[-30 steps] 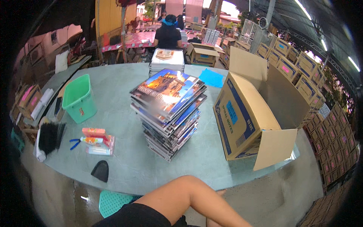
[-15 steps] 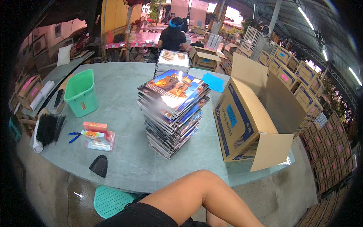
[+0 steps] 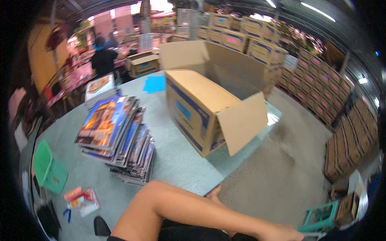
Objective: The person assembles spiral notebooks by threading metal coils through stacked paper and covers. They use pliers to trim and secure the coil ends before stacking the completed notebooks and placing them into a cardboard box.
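Observation:
My left arm is bent across the lower view, elbow forward. My left hand (image 3: 283, 233) reaches to the lower right near a green-framed stool; its fingers are cut off by the edge and blurred. What looks like my right hand (image 3: 215, 195) shows at the table's near edge, mostly hidden behind the left forearm, grip unclear. Beyond the elbow stands a tall, uneven stack of spiral notebooks (image 3: 106, 124) with colourful photo covers, touched by neither hand. Right of it, an open cardboard box (image 3: 189, 112) with raised flaps sits on the grey-green table (image 3: 181, 172).
A green bin (image 3: 50, 170), small packages (image 3: 82, 201) and blue-handled pliers (image 3: 67, 215) lie at the left. Blue sheets (image 3: 154, 84) are behind the notebooks. Stacked cartons (image 3: 315, 86) stand at the right; the green-framed stool (image 3: 319, 215) is lower right. A person (image 3: 103, 60) sits beyond.
My view has swung to the right, so the notebooks and box appear further left. The left forearm now reaches further right, and its hand has come into view. Notebooks and box have not visibly moved.

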{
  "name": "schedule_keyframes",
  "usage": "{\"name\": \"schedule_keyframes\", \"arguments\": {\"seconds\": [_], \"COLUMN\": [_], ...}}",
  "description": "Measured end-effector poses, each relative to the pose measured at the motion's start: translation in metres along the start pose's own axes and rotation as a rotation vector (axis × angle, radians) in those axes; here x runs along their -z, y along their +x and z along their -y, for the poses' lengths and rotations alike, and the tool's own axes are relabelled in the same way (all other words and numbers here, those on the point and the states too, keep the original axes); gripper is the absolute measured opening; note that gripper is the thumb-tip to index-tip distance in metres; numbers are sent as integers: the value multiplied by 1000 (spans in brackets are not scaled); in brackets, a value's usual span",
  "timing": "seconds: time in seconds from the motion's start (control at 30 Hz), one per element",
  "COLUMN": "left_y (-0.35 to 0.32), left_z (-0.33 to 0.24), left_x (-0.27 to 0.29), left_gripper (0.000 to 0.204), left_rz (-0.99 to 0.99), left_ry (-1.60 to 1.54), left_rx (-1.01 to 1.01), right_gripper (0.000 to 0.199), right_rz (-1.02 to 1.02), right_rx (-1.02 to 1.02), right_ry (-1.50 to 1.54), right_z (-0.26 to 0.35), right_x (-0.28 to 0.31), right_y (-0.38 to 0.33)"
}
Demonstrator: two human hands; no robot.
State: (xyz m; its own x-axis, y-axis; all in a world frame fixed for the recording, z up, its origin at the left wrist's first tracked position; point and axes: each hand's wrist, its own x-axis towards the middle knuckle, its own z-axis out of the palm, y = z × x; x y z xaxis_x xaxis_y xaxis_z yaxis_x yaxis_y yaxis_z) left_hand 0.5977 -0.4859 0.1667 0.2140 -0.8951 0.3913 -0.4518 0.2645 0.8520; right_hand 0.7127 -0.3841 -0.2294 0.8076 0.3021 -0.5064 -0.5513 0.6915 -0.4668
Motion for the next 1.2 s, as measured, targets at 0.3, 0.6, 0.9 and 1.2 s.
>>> {"name": "schedule_keyframes", "arguments": {"seconds": [0.3, 0.6, 0.9, 1.2], "left_y": [-35, -80, -190, -289], "left_z": [-51, -21, 31, 125], "left_x": [-2, 29, 70, 115], "left_gripper": [10, 17, 23, 16], "left_rz": [-121, -151, -521, -1490], "left_ry": [88, 67, 335, -224], "left_rx": [-26, 371, 498, 600], "right_gripper": [73, 68, 50, 18], "right_rz": [-142, -60, -289, -310], "right_rx": [17, 22, -148, 1093], "right_ry": [-24, 81, -261, -622], "right_z": [2, -7, 27, 385], "right_x": [7, 6, 57, -87], "right_y": [0, 7, 50, 51]}}
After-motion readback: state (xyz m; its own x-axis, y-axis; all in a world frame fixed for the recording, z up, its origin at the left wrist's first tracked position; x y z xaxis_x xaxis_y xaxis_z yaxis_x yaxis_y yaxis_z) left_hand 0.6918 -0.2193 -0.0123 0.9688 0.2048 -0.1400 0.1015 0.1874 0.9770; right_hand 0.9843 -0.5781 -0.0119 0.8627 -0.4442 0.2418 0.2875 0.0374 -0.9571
